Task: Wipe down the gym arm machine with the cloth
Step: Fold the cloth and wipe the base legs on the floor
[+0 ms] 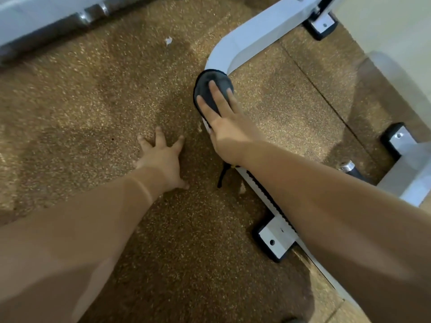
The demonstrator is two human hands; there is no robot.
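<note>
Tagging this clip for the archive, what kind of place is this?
Probably a gym: speckled rubber flooring, a white machine frame on bolted foot plates, the right hand pressing a dark cloth on it.

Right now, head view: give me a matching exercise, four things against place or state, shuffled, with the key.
Things
1. left hand
2. right hand
3. cloth
4. white scrap

Place or state
a. lies alone on the floor, away from both hands
b. dark, lying on the white frame
c. fingers spread, flat on the floor
d. presses straight fingers on the cloth

Pairs: 1-c, 2-d, 3-b, 4-a
</note>
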